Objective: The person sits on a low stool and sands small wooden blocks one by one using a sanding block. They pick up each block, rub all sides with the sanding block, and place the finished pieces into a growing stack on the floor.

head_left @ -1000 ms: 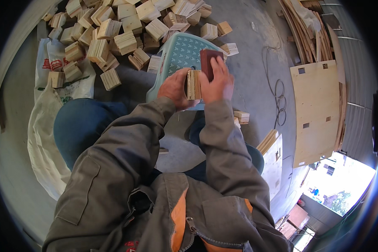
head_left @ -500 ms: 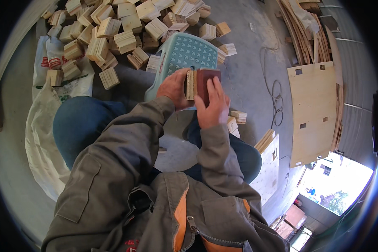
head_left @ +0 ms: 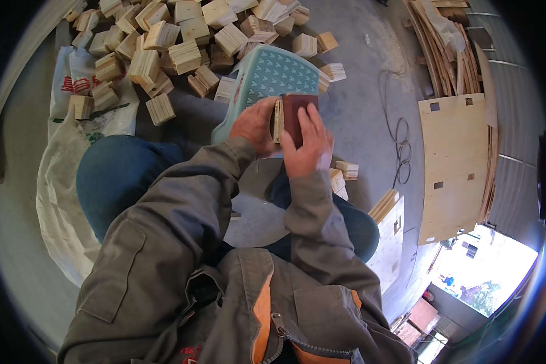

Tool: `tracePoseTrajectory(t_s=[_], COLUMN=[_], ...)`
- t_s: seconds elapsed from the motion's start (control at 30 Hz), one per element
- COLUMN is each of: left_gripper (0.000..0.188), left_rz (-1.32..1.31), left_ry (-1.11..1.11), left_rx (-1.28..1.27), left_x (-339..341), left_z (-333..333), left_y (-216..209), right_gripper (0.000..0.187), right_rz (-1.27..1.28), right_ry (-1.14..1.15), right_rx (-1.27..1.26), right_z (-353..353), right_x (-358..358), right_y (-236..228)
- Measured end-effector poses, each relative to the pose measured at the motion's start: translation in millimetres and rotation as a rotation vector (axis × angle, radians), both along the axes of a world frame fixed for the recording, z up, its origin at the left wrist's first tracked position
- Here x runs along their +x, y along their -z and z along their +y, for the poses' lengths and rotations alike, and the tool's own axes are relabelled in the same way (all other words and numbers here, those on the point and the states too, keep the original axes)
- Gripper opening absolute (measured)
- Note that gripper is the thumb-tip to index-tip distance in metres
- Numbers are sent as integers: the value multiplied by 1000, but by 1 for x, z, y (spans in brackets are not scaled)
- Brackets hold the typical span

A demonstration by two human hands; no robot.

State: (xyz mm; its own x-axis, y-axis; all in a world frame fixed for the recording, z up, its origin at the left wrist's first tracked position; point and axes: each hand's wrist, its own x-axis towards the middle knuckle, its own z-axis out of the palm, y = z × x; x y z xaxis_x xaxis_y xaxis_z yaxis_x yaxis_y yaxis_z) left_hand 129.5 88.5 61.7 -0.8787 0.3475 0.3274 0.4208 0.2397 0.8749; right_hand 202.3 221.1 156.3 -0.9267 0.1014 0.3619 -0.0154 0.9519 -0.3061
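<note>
My left hand (head_left: 255,127) is wrapped round a plywood block (head_left: 278,121), whose layered edge shows between my hands. Against the block's right side lies a reddish-brown sanding block (head_left: 293,115), flat-faced and squared. My right hand (head_left: 309,148) grips it, fingers laid over its face and thumb along the near side. Both hands are just above the near end of a light blue-green plastic stool (head_left: 276,70). The faces where the two blocks meet are hidden.
A heap of plywood blocks (head_left: 185,57) covers the floor beyond the stool. A few blocks (head_left: 347,170) lie by my right knee. A white woven sack (head_left: 67,182) spreads at left. On the right are a thin cable (head_left: 400,142) and plywood sheets (head_left: 452,170).
The sanding block has shifted slightly and now covers more of the plywood block's edge. My hands stay close together. The whole view has shifted a little.
</note>
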Motion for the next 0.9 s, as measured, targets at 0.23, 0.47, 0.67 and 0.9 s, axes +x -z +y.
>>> tracePoseTrajectory(t_s=[0.23, 0.47, 0.67, 0.9], left_gripper=[106, 101, 87, 83], left_rz=[-91, -86, -36, -39], left_ry=[-4, 33, -13, 0], left_rx=[-42, -66, -35, -3], left_x=[3, 2, 1, 2], left_z=[-1, -4, 3, -1], left_y=[-15, -12, 1, -7], right_gripper=[64, 65, 70, 68], right_rz=[-111, -50, -94, -68], right_ry=[109, 21, -33, -36], right_rx=[18, -6, 9, -13], right_z=[6, -2, -22, -26], right_x=[-73, -23, 58, 65], right_y=[-1, 1, -14, -18])
